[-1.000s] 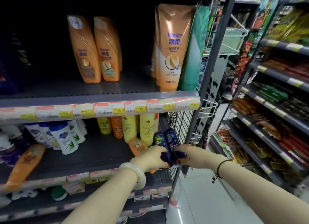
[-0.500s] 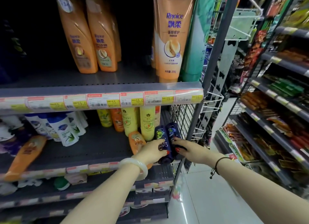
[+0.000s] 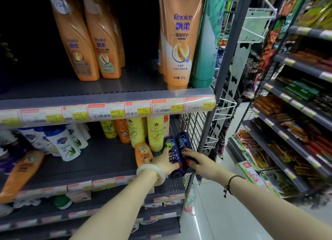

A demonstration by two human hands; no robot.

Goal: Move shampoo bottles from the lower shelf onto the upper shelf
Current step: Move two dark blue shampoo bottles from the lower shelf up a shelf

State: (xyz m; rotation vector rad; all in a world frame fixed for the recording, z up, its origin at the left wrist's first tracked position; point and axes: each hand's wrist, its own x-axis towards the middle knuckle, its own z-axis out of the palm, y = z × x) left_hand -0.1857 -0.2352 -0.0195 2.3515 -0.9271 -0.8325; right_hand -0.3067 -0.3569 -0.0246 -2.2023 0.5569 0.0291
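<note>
Two dark blue shampoo bottles stand side by side at the right end of the lower shelf (image 3: 100, 171). My left hand (image 3: 164, 163) wraps the left dark bottle (image 3: 170, 146). My right hand (image 3: 197, 161) grips the right dark bottle (image 3: 183, 142) from its right side. A small orange bottle (image 3: 142, 152) leans just left of my left hand. Behind them stand yellow bottles (image 3: 156, 134). On the upper shelf (image 3: 111, 96) are orange bottles (image 3: 89, 42) and a tall orange Rejoice tube (image 3: 179, 42), with open shelf between them.
White bottles (image 3: 64, 144) stand at the lower shelf's left, and an orange bottle (image 3: 21, 171) lies over its front edge. A wire grid panel (image 3: 195, 130) closes the shelf's right end. A snack rack (image 3: 296, 114) stands across the white-tiled aisle (image 3: 215, 212).
Both hands have slid further along the two dark bottles on the lower shelf, and the bottles now stand more upright. The view has tilted down slightly and moved closer.
</note>
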